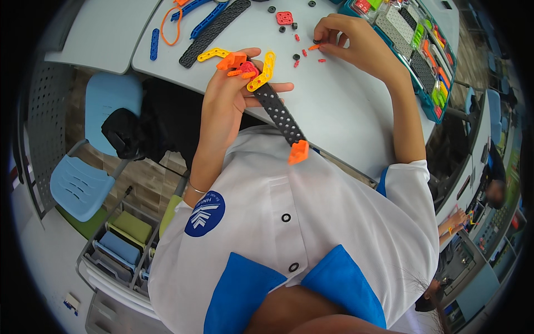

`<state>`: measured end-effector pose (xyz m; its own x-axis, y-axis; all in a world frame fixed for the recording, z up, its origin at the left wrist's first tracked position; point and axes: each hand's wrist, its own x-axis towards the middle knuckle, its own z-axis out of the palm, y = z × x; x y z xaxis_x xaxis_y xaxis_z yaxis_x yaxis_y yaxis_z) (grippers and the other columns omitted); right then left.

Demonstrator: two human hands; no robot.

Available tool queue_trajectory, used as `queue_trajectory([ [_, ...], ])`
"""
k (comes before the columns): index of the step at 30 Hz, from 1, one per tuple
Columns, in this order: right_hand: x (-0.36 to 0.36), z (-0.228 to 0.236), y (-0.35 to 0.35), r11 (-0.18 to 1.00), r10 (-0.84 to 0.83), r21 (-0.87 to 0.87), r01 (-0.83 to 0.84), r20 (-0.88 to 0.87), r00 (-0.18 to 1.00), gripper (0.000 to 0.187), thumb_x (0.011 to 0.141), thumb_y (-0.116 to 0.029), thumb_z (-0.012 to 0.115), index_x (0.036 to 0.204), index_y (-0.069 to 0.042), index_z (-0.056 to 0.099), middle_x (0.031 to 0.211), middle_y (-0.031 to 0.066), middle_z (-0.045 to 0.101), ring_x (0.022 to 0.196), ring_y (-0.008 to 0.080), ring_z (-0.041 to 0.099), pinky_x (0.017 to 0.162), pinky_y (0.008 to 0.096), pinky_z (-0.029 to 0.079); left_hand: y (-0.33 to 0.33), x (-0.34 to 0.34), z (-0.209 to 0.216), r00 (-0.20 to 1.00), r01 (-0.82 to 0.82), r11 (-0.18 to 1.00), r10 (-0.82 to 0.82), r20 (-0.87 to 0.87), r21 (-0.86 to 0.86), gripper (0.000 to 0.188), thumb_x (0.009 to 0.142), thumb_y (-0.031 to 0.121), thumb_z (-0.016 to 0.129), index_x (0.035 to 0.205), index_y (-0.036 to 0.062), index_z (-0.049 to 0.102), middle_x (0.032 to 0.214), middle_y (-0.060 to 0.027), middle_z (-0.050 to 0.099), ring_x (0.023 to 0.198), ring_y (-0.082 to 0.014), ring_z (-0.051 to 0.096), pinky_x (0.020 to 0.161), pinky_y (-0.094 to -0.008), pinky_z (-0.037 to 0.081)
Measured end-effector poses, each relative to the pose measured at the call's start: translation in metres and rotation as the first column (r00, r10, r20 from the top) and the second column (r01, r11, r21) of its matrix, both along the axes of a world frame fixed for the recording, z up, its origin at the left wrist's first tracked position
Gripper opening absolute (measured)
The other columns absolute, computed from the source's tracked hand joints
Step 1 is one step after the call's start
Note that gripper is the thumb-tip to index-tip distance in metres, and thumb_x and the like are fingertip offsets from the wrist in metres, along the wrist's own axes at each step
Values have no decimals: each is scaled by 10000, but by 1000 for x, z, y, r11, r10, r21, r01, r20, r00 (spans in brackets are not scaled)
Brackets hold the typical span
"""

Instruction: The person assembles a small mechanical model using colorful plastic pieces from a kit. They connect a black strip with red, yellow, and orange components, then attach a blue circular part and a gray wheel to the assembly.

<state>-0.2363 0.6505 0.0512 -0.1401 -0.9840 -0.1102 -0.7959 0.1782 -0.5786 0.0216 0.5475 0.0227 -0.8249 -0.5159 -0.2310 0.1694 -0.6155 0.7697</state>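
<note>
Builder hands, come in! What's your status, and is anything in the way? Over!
Left hand: holding black, yellow and orange model. Right hand: at small orange peg, grip unclear. Loose red pegs close by, possibly in the way.

Illumination bright and even; faint shadows on the tabletop (347,111) right of the left grip (229,92). Focus acceptable at this grip; far right of it, a person (495,193) appears blurred. Rim distorted, corners black.

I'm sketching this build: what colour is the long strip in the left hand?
The strip is black, dotted with holes; see the head view.
</note>
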Motion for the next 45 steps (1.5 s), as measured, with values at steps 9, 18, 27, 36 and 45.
queue_trajectory([
  [9,16,33,2,973,147,-178,-145,-6,989,128,872,-29,696,1000,-27,698,878,36,674,787,133,643,678,264,513,6,-6,2,999,0,995,6,54,-102,372,984,70,548,1318,-64,454,1075,-111,583,935,-358,733,814,-431,627],
  [18,54,30,2,942,84,-334,-38,125,989,141,906,-171,724,974,-53,688,770,60,641,583,146,574,538,273,469,18,-12,4,985,-128,957,153,80,-261,253,907,-9,680,1121,-17,545,910,-53,614,675,-124,649,625,-255,537],
  [27,63,21,3,932,126,-337,-134,-48,991,121,882,-138,710,927,-47,645,811,70,667,660,237,655,590,329,518,18,-14,3,992,-52,950,86,98,-307,163,948,22,605,1096,30,537,776,10,552,571,-41,478,520,-210,396],
  [36,86,14,11,919,78,-322,-226,-414,907,163,797,-33,671,905,-32,549,814,79,585,652,260,645,536,345,508,22,-17,4,984,-32,907,102,146,-420,165,928,-23,575,1080,22,531,769,11,554,593,-24,478,519,-206,384],
  [45,88,23,13,928,-46,-365,-72,-303,952,176,848,-86,702,959,-53,569,835,72,609,674,257,650,548,351,500,23,-18,5,993,-17,962,47,106,-274,145,968,44,604,1086,20,523,753,-22,573,607,-68,526,540,-222,427],
])
